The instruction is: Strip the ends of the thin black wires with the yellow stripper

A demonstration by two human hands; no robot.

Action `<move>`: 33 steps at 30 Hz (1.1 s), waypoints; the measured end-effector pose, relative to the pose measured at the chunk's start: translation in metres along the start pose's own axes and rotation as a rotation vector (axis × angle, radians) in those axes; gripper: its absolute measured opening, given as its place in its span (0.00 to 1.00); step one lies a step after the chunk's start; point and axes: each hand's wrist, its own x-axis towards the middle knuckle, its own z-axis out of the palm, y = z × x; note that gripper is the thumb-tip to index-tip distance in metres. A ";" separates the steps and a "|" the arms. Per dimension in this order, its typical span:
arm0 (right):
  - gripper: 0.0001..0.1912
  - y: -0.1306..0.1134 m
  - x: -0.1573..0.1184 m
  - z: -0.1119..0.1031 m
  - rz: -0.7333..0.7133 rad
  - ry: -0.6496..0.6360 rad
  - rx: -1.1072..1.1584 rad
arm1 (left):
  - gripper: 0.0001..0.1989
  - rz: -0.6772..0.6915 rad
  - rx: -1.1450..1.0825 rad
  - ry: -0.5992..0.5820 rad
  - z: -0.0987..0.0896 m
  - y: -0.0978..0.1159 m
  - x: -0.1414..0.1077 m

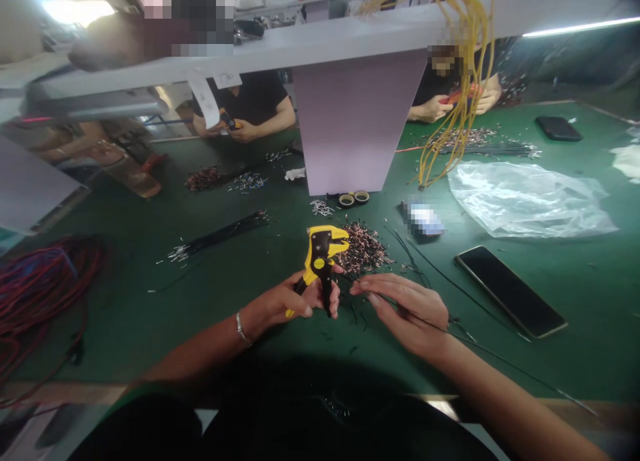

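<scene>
Left hand [295, 297] grips the stripper [319, 255] near the worktop [265, 264] front edge; right hand [417, 307] pinches wire [500, 356], likely light, springy, best held near its tip.

A pale lilac panel [350, 124] stands upright on a green counter [130, 344], beneath a long whitish shelf [330, 41] that runs out to both sides of it. Right of the panel, a slim strip light [580, 27] glows along the shelf's edge. Far to the panel's upper left shines a blurred white light [77, 11]; lower on that side, another pale board [33, 184] slants.
</scene>
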 end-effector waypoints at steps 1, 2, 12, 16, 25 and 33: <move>0.17 0.000 0.000 0.000 -0.017 -0.003 -0.014 | 0.38 -0.003 0.001 0.000 0.000 0.000 0.000; 0.17 -0.001 0.000 -0.001 -0.029 -0.013 -0.030 | 0.38 -0.006 0.002 0.003 0.000 0.001 0.000; 0.20 -0.004 -0.010 0.003 -0.187 -0.106 -0.169 | 0.35 -0.018 0.003 -0.012 0.000 0.001 -0.001; 0.20 -0.004 -0.013 0.005 -0.211 -0.114 -0.174 | 0.33 -0.023 0.014 -0.025 0.000 0.003 -0.002; 0.18 -0.007 -0.013 0.003 -0.216 -0.144 -0.165 | 0.28 -0.006 0.117 0.000 0.004 0.005 -0.004; 0.17 -0.008 -0.016 0.002 -0.206 -0.149 -0.185 | 0.30 -0.009 0.111 0.021 0.003 0.004 -0.005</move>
